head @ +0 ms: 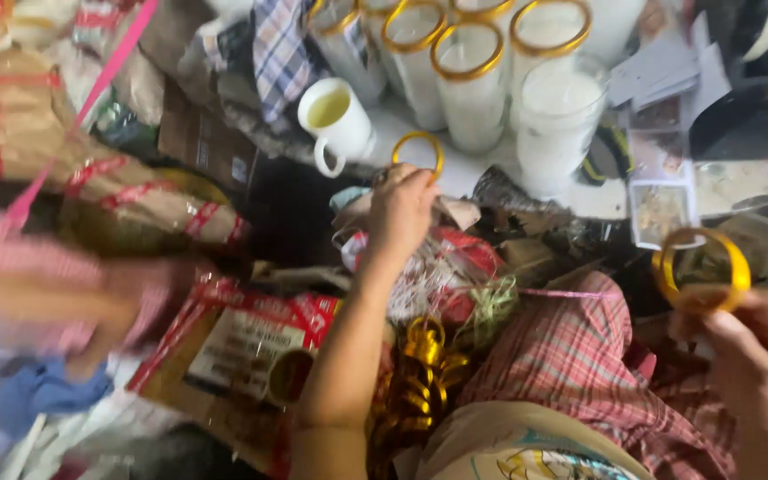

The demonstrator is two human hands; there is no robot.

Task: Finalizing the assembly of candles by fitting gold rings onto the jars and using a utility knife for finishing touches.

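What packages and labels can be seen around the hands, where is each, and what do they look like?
Flat packet: bottom centre, rectangular, red borders, pale printed label.
Brown paper bundles: upper left, lumpy, bound with red printed tape.
Clear packet: right of the candle glasses, small, square, brownish contents.
Left hand holds a yellow ring; right hand holds another ring.

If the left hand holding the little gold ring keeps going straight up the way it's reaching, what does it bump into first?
Probably the tall clear glass candle with a gold band: the left hand and its thin gold ring point there. The white mug sits slightly aside. Depth is unclear.
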